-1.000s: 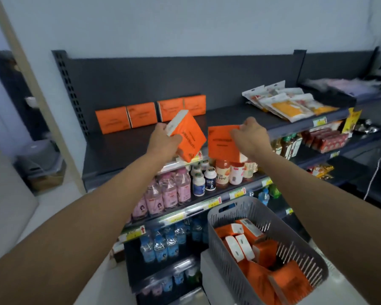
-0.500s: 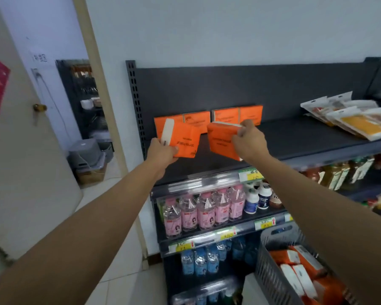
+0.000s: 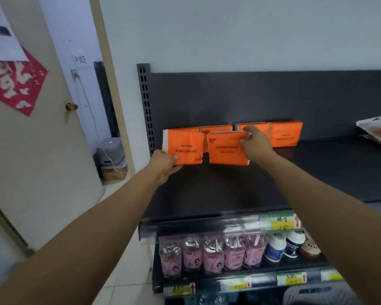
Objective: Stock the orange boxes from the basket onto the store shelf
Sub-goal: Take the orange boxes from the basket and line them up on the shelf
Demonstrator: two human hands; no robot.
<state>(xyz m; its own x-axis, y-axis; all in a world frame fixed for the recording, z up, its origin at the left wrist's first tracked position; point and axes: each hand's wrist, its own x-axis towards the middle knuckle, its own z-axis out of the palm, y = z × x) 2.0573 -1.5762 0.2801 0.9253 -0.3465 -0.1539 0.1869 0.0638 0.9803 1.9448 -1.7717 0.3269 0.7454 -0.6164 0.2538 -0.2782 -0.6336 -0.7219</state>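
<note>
**Two boxes held square in front of the back row**

The left hand (image 3: 163, 164) pinches the left box (image 3: 182, 148) by its lower left corner, thumb on the front face. The right hand (image 3: 256, 144) grips the right box (image 3: 226, 149) by its upper right corner, fingers curled over the top edge. Both boxes stand upright with their broad orange faces toward the camera. Their long axes run left to right, parallel to the back row (image 3: 286, 134) of four like boxes standing against the back panel (image 3: 273, 95). The held pair sits just in front of that row at the left end of the shelf (image 3: 328, 172), side by side with a narrow gap between them. Whether their lower edges touch the shelf or hover just above it is hard to tell from this angle. The coming move looks like a short set-down, and the alignment already suits it. The left box's print reads upside down, which may warrant a flip. Each hand lies on the outer side of its own box, so neither should cross the other when letting go.
</note>
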